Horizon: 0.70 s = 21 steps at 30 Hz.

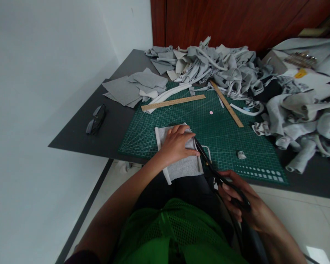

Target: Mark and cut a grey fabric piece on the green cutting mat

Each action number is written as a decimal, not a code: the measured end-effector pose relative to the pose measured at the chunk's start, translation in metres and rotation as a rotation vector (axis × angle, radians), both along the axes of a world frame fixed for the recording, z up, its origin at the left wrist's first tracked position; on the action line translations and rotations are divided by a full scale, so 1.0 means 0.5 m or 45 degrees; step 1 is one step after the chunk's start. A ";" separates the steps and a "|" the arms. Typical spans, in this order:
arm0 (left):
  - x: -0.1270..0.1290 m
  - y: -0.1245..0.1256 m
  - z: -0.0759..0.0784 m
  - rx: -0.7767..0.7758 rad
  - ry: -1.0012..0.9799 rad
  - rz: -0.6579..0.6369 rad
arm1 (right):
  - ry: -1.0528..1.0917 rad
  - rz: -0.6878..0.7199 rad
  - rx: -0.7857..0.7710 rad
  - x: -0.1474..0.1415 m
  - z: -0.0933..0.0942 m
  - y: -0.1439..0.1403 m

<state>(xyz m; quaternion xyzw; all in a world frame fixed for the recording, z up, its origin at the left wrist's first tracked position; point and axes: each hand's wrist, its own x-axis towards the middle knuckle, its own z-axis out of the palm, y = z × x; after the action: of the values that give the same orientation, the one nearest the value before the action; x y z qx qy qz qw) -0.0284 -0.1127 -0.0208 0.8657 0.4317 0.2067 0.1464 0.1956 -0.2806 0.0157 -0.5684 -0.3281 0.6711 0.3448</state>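
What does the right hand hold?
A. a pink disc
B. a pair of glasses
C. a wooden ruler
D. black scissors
D: the right hand grips black scissors whose blades run along the right edge of the grey cloth that the left hand presses flat on the green mat.

Grey felt piece [181,167], black scissors [209,161], green gridded mat [209,128].
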 end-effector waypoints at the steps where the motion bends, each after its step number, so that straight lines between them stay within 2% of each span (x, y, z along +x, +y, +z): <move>1: 0.000 0.000 0.000 0.000 0.002 -0.004 | -0.035 0.017 0.006 -0.001 0.006 -0.001; 7: 0.002 0.000 0.002 -0.012 0.038 -0.015 | -0.144 0.091 0.038 0.002 0.012 -0.003; 11: 0.003 0.000 0.004 -0.025 0.048 -0.003 | -0.178 0.091 0.083 0.003 0.002 0.002; 17: 0.006 0.001 0.004 -0.007 -0.004 0.001 | -0.194 0.108 0.096 -0.004 0.006 0.010; 21: 0.008 -0.001 0.008 -0.034 -0.055 0.045 | -0.159 0.059 0.088 -0.011 0.001 0.009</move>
<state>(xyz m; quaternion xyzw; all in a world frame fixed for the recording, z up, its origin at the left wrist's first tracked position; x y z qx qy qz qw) -0.0246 -0.1133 -0.0169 0.8512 0.4465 0.2221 0.1635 0.1902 -0.2760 0.0163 -0.5892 -0.3849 0.6304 0.3275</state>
